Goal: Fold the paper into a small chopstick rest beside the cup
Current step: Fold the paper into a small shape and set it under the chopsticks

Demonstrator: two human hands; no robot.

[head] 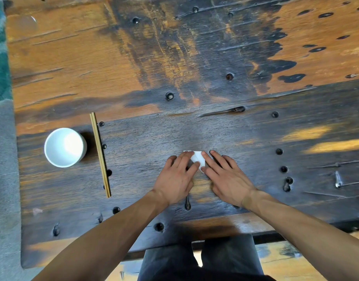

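Dark grey trousers (201,258) fill the bottom edge of the head view, below the near rim of the weathered, dark-stained wooden table (194,57) studded with round black bolt heads. Two bare forearms reach forward from there onto the table. Both hands lie palm-down and flat, fingers spread forward, pressing on the small white folded paper (198,158) that rests on the table in front of the person, somewhat right of centre. Only a small patch of the paper shows between the fingers, with a diagonal crease across it; the rest is hidden under them. Neither hand closes around anything: the left hand (177,179) presses its fingertips on the paper's left part with an open, flat grip, and the right hand (227,179) does the same on the right part, its index finger lying along the paper's right side. The two hands nearly touch at the thumbs. Well apart to the left stands the round white ceramic cup (64,147), upright and seemingly empty. Just beside the cup on its right lies the pair of light wooden chopsticks (100,155), side by side and running away from the person. A teal and grey floor (0,138) shows past the table's left edge.
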